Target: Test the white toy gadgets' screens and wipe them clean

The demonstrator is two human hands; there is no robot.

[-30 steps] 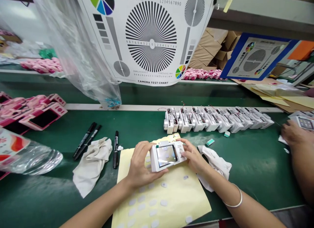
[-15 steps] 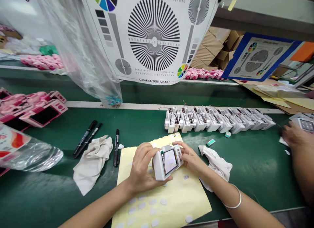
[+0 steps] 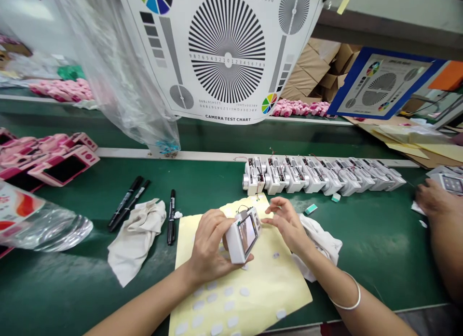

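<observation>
Camera [image 3: 243, 237], centre of frame, held by left hand [image 3: 210, 245]; right hand [image 3: 287, 225] just beside, fingers parted, holding nothing. Probably light, stiff, slippery; screen [image 3: 248, 234] seems fragile. Better take by side edges.

Hanging white chart [image 3: 227, 56]: "CAMERA TEST CHART" at bottom, "1234567890" near top

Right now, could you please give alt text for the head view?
The left hand holds a white camera, its screen lit, above a yellow sheet; the right hand is close beside it. Beyond are a row of white camera bodies and a hanging test chart.
</observation>
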